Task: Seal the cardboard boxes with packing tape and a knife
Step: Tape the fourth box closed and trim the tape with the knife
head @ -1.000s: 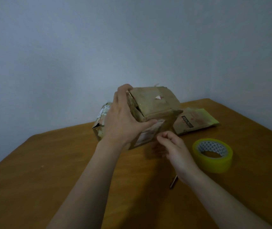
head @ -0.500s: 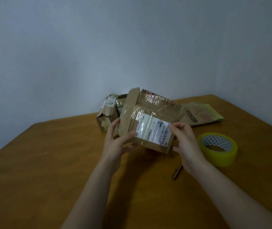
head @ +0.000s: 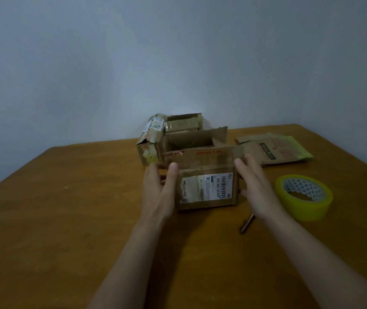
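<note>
A small worn cardboard box (head: 207, 190) with a white shipping label on its near side stands upright on the table (head: 66, 219). Its top is open and the flaps stand up. My left hand (head: 158, 192) holds the box's left side, thumb on the front face. My right hand (head: 256, 188) lies against its right side, fingers straight. A roll of yellow packing tape (head: 305, 210) lies flat to the right of my right hand. The small dark knife (head: 247, 224) lies on the table, partly hidden under my right wrist.
Two more battered boxes stand behind, one (head: 151, 141) at the back left and one (head: 183, 122) behind it near the wall. A flattened printed carton (head: 276, 149) lies at the back right. A grey wall runs behind the table.
The box was lifted and turned in both hands, then came down onto the table with the label facing me and the open top up. The camera view tilted slightly.
</note>
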